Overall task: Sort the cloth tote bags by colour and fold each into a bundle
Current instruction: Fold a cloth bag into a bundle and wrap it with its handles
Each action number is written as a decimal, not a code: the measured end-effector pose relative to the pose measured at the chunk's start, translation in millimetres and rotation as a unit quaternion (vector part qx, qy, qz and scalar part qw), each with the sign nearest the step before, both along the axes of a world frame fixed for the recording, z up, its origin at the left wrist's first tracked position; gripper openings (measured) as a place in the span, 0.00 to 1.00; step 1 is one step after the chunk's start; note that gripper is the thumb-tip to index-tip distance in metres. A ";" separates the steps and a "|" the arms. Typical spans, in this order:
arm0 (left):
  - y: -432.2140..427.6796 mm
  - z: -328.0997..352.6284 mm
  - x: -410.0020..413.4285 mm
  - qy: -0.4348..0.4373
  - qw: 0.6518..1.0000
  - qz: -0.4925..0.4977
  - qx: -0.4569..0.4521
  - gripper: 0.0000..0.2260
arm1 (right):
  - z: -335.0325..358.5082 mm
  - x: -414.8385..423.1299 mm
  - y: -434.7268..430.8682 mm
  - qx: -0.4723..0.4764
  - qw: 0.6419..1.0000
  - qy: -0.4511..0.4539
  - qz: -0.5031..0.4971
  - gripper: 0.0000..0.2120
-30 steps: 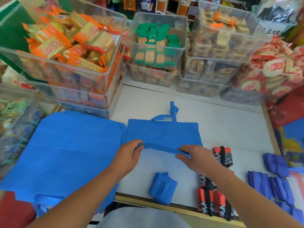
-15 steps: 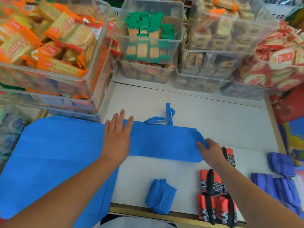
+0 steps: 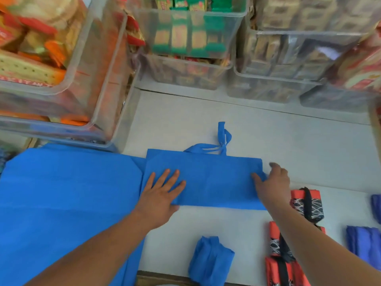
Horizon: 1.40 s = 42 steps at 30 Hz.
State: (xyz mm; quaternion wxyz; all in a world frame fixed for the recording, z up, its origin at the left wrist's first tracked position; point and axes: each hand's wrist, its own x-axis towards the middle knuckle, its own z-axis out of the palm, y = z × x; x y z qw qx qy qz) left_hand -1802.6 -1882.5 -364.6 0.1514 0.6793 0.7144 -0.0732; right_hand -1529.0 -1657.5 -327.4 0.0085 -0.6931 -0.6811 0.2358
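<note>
Flat on the white counter [image 3: 288,133] lies the blue tote bag [image 3: 208,178], folded into a wide band of soft, matte, non-woven cloth. Its thin handles [image 3: 220,144] are bunched in a loose knot at the far edge. The left hand [image 3: 159,196] presses on the band's left end with palm down. Its fingers [image 3: 165,179] are straight and spread across the cloth. The right hand [image 3: 272,186] is at the band's right end. Its thumb [image 3: 256,178] lies on top of the cloth, and its fingers curl round the edge there, gripping it; those fingertips are blurred.

Just left of the band, touching it, a pile of unfolded blue bags [image 3: 61,195] lies broad and smooth and hangs over the near edge of the counter. Near the front edge sits a blue bundle [image 3: 210,259], crumpled and roughly squared. To its right are red bundles [image 3: 306,201] with a black-and-white web print, each bound by a black strap. Purple bundles [image 3: 363,242] lie at the far right. Behind everything stand stacked clear plastic bins [image 3: 237,17], rigid and round-cornered, full of wrapped snack packets.
</note>
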 end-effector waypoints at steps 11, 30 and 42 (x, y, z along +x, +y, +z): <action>-9.2 -19.7 -11.2 -0.078 0.997 0.001 0.023 0.30 | -52.4 -30.6 -79.3 0.070 0.923 -0.089 0.368 0.32; 20.7 55.0 -29.8 -0.214 0.968 0.126 -0.029 0.16 | 37.5 61.7 -3.9 -0.171 0.956 0.173 0.161 0.09; 31.8 17.4 -12.9 0.036 0.985 -0.005 0.167 0.15 | -1.7 12.1 27.3 -0.089 0.994 0.004 0.064 0.15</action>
